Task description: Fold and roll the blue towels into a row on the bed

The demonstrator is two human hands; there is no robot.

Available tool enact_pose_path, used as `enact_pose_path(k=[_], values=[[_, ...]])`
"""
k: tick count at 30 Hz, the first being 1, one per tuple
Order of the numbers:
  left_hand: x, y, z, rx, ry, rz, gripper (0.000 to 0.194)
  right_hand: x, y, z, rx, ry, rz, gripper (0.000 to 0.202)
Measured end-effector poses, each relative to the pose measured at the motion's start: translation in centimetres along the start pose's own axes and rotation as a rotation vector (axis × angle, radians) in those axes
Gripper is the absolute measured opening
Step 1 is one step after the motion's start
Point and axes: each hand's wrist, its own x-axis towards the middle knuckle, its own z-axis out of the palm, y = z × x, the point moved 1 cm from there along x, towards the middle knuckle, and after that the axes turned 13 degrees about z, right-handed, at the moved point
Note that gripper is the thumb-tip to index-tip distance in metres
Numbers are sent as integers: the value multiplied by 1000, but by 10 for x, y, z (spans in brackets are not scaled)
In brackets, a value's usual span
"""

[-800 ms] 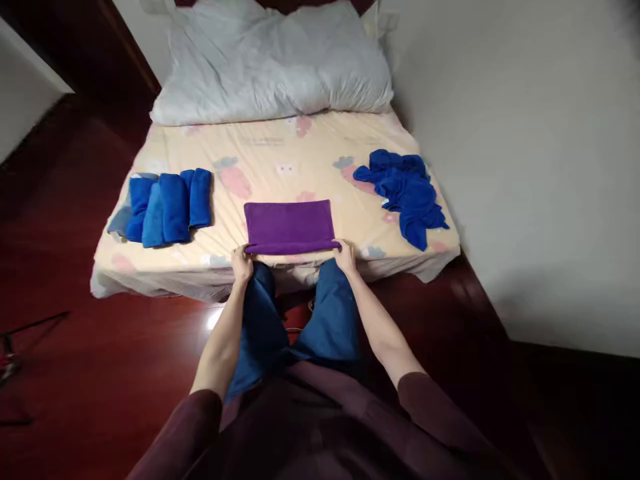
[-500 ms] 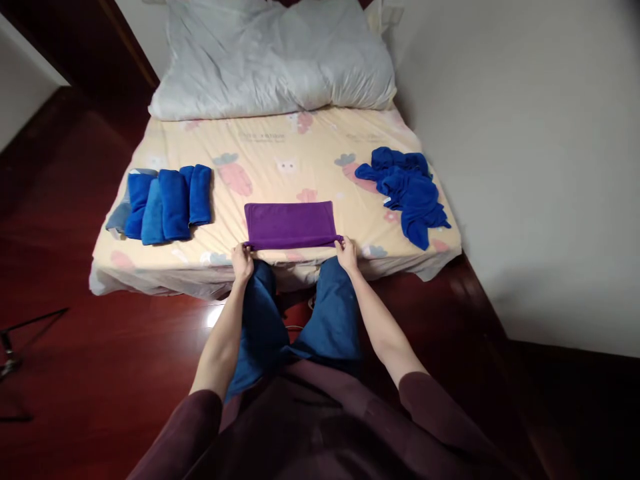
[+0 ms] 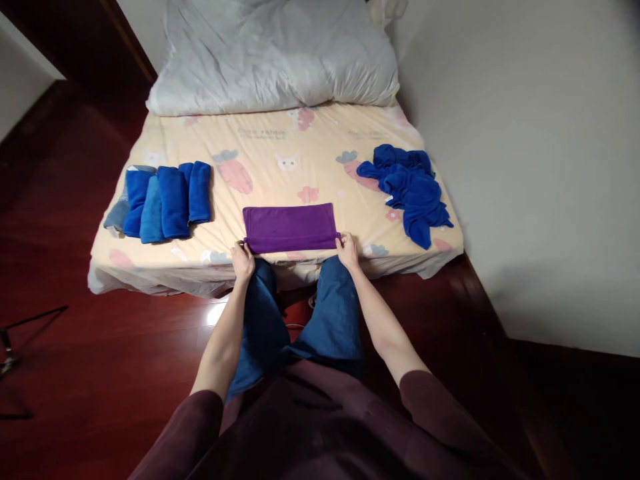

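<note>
A purple towel (image 3: 291,225) lies as a flat oblong near the front edge of the bed, its near edge turned over in a narrow fold. My left hand (image 3: 243,259) pinches the fold at its left end. At the right end, my right hand (image 3: 347,251) grips the same fold between thumb and fingers. To the left sit several rolled or folded blue towels (image 3: 173,201) side by side. On the right lies a loose, crumpled heap of blue towels (image 3: 411,190).
The bed (image 3: 273,160) has a yellow sheet printed with carrots and rabbits. A bulky grey-white quilt (image 3: 280,60) fills its far end. A pale wall (image 3: 530,167) stands on the right. Thin black legs of a stand (image 3: 35,318) show on the reddish floor at left.
Both hands have turned the near edge of the purple towel further over, so the fold looks wider and flatter. The blue towels stay in place; the view has shifted slightly.
</note>
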Motion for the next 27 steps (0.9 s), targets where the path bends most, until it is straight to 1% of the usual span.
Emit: enact_pose_path(k=[4,8,15,20,23,27], values=[[1,-1,0,-6,32,-22,19,-1,-3,-3,14,7,-15,34],[2,-1,-1,-2,50,-34,18,-1,-6,-4,4,5,15,32],[2,4,-4,17,16,-50,22,-6,-13,-6,-73,11,94,26],[2,6,-5,26,16,-80,24,-10,-20,-8,-142,6,134,26],[1,10,-8,27,-3,-41,22,-14,-26,-8,-179,9,69,25],[-5,23,-15,68,-45,131,24,-23,-34,-10,-187,86,-143,30]])
